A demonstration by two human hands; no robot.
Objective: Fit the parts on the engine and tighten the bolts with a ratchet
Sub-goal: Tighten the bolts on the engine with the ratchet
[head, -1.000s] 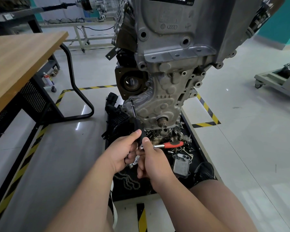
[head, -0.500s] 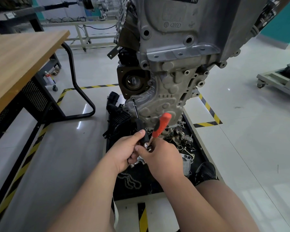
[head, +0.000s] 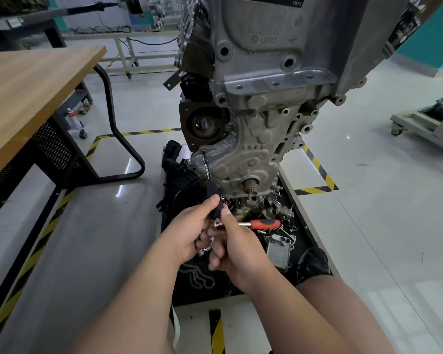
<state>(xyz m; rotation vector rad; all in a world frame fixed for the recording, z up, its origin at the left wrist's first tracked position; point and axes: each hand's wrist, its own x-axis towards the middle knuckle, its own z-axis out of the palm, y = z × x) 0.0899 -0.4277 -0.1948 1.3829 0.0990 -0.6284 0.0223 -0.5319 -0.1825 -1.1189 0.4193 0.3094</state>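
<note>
The grey engine hangs upright in front of me, its ribbed lower cover facing me. A long black extension bar runs from a bolt at the cover's left edge down to my hands. My left hand grips the bar's lower black end. My right hand holds the ratchet head at the bar's end, and the ratchet's red handle sticks out level to the right.
Beneath the engine lies a black tray with loose bolts, a chain, brackets and a silver cooler block. A wooden bench stands at left. Yellow-black tape marks the floor. A grey cart is at right.
The ratchet's red handle pointed right, swung up toward the engine half a second ago, and now lies level to the right again. Both hands stayed at the bar's end.
</note>
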